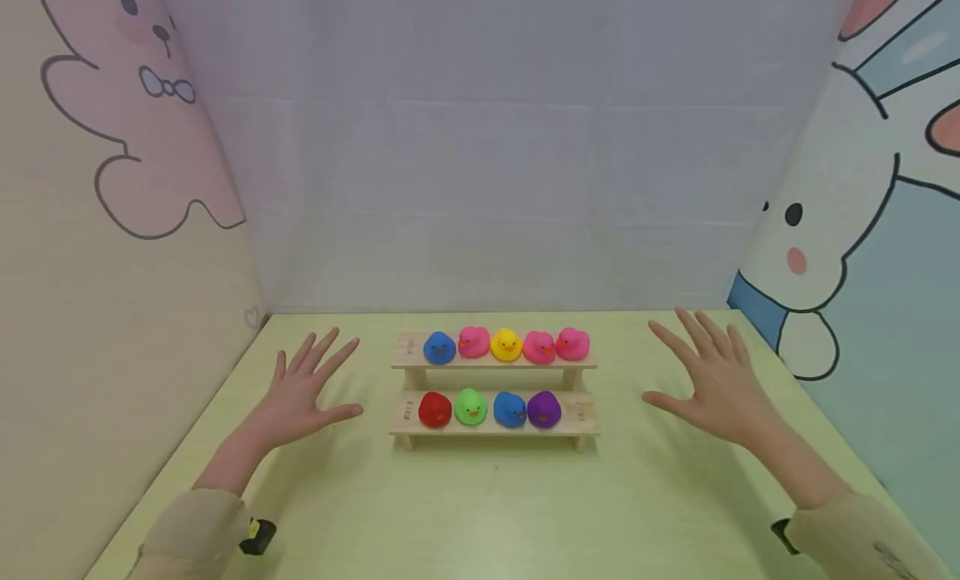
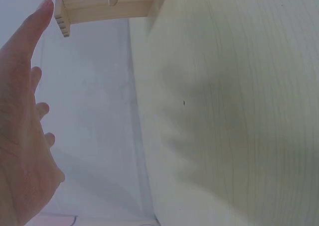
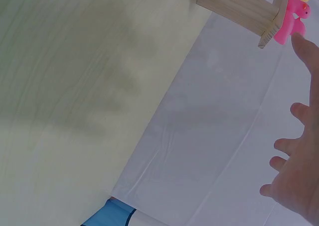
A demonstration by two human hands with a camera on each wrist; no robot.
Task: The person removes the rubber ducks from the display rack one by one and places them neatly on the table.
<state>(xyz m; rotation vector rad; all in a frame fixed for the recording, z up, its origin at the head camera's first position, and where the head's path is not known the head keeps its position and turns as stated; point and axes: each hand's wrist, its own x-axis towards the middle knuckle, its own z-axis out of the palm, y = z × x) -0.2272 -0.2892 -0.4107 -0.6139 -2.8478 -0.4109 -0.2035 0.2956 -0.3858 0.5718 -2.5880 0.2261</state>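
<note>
My left hand [image 1: 300, 397] is held over the table left of a two-tier wooden stand, fingers spread, touching nothing. On the other side my right hand [image 1: 716, 388] hovers likewise, fingers splayed and palm bare. Along the stand's upper shelf [image 1: 495, 366] sit a blue duck [image 1: 439, 348], a pink duck [image 1: 474, 342], a yellow duck [image 1: 506, 345] and two more pink ducks [image 1: 539, 347]. The lower shelf [image 1: 495, 431] carries a red duck [image 1: 435, 409], a green duck [image 1: 471, 407], a blue duck [image 1: 510, 409] and a purple duck [image 1: 544, 409].
The pale wood-grain table [image 1: 480, 513] ends at a white sheet [image 1: 495, 188] behind the stand. Side walls bear a pink cartoon animal [image 1: 150, 130] on the left and a white rabbit [image 1: 832, 230] on the right. Dark wrist-strap pieces [image 1: 258, 537] show at the sleeves.
</note>
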